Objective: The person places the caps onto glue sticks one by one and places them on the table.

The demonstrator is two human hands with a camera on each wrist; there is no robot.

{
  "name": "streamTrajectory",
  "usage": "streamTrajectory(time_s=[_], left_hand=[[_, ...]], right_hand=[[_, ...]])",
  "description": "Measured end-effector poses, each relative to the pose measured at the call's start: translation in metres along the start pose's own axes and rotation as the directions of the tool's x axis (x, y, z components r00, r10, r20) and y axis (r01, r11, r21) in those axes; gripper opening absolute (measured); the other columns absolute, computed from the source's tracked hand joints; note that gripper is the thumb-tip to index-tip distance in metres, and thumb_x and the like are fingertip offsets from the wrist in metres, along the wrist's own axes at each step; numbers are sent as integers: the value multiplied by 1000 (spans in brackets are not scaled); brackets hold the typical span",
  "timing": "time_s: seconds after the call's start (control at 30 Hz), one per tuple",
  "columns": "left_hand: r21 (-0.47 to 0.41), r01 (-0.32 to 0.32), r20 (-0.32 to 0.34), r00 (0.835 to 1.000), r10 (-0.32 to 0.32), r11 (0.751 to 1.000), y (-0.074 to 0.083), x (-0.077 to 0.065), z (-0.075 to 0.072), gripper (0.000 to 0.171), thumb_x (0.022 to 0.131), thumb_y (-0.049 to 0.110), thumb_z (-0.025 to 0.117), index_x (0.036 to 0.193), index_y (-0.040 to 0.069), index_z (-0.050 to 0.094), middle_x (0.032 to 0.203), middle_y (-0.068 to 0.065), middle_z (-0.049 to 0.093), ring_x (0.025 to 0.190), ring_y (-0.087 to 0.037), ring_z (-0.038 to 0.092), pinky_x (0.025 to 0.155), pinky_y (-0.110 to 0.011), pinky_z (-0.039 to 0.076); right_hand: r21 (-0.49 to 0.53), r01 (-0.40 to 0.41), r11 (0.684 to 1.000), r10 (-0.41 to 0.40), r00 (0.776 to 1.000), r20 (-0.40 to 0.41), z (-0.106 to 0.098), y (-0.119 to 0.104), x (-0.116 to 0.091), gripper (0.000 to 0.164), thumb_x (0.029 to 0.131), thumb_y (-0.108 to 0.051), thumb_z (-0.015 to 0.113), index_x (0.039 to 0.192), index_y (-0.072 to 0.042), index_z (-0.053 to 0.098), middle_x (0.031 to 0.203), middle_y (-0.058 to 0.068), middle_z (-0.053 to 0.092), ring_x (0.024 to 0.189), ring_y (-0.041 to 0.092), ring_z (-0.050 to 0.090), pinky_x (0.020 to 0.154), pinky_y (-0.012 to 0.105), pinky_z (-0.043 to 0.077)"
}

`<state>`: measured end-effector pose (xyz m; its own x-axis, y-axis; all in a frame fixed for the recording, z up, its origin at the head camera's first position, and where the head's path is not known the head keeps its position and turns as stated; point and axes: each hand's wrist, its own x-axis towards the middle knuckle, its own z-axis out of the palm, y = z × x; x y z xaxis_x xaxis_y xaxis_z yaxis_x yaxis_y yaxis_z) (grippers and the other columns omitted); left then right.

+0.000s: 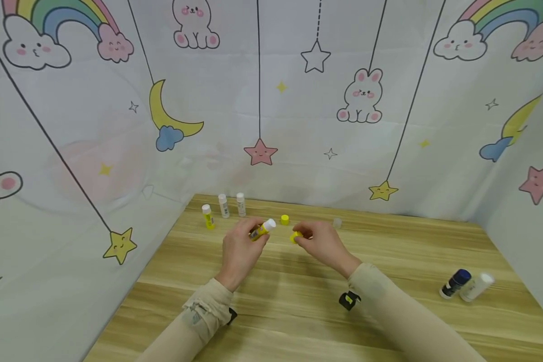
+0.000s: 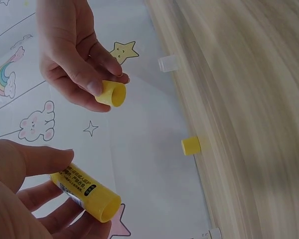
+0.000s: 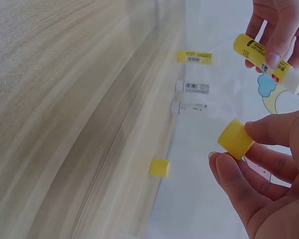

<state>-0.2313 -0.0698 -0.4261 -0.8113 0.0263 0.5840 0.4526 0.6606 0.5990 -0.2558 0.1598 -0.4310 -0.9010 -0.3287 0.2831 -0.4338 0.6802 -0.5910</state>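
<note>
My left hand [image 1: 243,247] grips a yellow glue stick [image 1: 261,230] with a white upper end, tilted up to the right above the table. In the left wrist view the glue stick [image 2: 88,193] shows dark print and its round yellow base. A short yellow cap [image 3: 235,139] is pinched between the thumb and fingers of my right hand [image 1: 322,243]. In the left wrist view the hollow of that cap [image 2: 118,94] faces the camera. The two hands are apart, side by side over the far half of the table. Between them, farther back, stands another yellow cap [image 1: 284,219].
At the back left stand a yellow glue stick [image 1: 208,216] and two white ones, one being a white glue stick [image 1: 241,205]. A translucent cap [image 1: 337,222] lies behind my right hand. On the right are a dark blue stick [image 1: 455,284] and a white stick [image 1: 477,287]. A patterned curtain [image 1: 298,110] borders the table.
</note>
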Motion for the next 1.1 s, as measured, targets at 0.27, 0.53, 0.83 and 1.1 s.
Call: streamTrajectory(time_s=[0.27,0.53,0.83,1.1], left_hand=[[-1,5,8,1000,-5,1000,0,-1,1,30,80,12,87,108,16,75,103,2,70,88,-16,67,72,-38,55],[10,0,10,1000,0,1000,0,-2,1,31,79,10,87,106,14,75,103,0,71,88,-17,68,71,-38,55],[28,0,18,1000,0,1000,-1,-3,3,30,79,11,87,107,14,75,104,-1,71,90,-18,69,74,-40,55],[45,-16,20,1000,15,999,-1,-4,4,31,78,10,88,107,13,75,105,-2,71,89,-20,69,73,-41,55]], right_hand=[[28,-29,999,29,999,-17,-6,-2,-1,22,93,-19,75,115,-17,74,101,-7,72,84,6,65,74,31,56],[50,0,999,1,1000,-29,-10,-4,-1,22,93,-19,74,115,-16,74,100,-7,72,83,6,66,73,31,57],[56,-8,998,11,999,-49,-14,-9,-2,22,94,-21,74,115,-16,74,102,-7,72,84,6,67,74,32,57],[67,9,998,-4,998,-68,-16,-11,-1,23,94,-21,74,116,-16,74,100,-8,72,84,6,68,74,32,58]])
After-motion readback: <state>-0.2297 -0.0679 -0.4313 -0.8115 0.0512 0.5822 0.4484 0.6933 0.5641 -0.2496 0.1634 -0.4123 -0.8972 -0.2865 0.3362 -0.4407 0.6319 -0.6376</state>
